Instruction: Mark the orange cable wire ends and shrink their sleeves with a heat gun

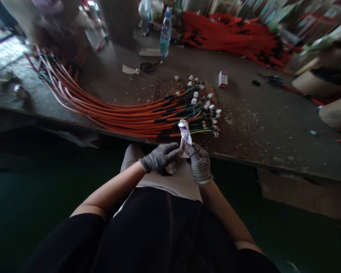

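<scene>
A small white squeeze tube (184,132) with purple and dark print points up and away from me at the table's front edge. My left hand (161,156), in a grey glove, pinches its lower end from the left. From the right, my gloved right hand (199,163) grips the same end between thumb and fingers. Just beyond the tube lies a bundle of orange cables (125,117) with black sleeves. Thin coloured wires fan out from their ends, tipped with white connectors (193,101) and ring terminals.
A plastic bottle (165,34) stands at the back, near a heap of red cables (230,34). A small red-and-white box (223,79) sits right of the connectors. Round brown tubs (337,113) stand at the far right. The upper left is blurred.
</scene>
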`<state>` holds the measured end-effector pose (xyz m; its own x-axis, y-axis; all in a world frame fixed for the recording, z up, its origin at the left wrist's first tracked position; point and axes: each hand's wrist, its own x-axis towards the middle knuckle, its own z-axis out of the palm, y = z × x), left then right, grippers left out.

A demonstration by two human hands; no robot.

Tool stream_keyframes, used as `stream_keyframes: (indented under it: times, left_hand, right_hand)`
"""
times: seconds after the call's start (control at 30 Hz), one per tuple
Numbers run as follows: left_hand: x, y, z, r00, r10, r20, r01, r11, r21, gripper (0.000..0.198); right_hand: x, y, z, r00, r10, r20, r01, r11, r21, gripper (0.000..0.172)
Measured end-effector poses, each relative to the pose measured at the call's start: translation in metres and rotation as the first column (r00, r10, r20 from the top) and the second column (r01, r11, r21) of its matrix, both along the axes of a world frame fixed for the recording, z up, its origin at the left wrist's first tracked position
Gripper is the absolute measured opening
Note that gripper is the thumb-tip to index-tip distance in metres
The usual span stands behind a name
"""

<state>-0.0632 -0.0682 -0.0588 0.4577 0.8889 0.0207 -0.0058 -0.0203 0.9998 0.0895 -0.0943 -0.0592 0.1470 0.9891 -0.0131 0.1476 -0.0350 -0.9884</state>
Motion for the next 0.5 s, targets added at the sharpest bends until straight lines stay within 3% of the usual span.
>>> stream_keyframes:
  times: [0.07,0.13,0.3,0.4,0.5]
  left_hand:
    - [-0.004,-0.007,-0.009,0.999,-0.042,-0.026,0.041,0.998,-0.053,0.051]
    - [-0.006,-0.011,-0.015,1.0,-0.001,-0.007,0.0,0.993,-0.116,0.053]
    - [-0.008,-0.01,-0.018,1.0,0.001,0.031,0.006,0.974,-0.226,0.048]
    - [0.001,-0.012,-0.024,0.993,-0.021,0.112,0.061,0.93,-0.362,0.044]
    - [0.013,-0.015,-0.032,0.98,0.073,0.184,0.024,0.879,-0.476,0.044]
  right_hand:
    - [-0.002,0.0,-0.005,0.981,0.06,0.185,-0.077,0.993,0.087,0.035]
    - [-0.001,-0.001,-0.009,0.932,0.132,0.338,-0.18,0.977,0.113,0.038]
    - [0.012,-0.002,-0.014,0.844,0.211,0.493,-0.293,0.952,0.093,0.032]
    - [0.012,-0.003,-0.019,0.936,0.253,0.244,-0.269,0.962,0.035,0.028]
    - [0.004,-0.003,-0.026,0.986,0.134,-0.097,-0.144,0.984,-0.109,0.028]
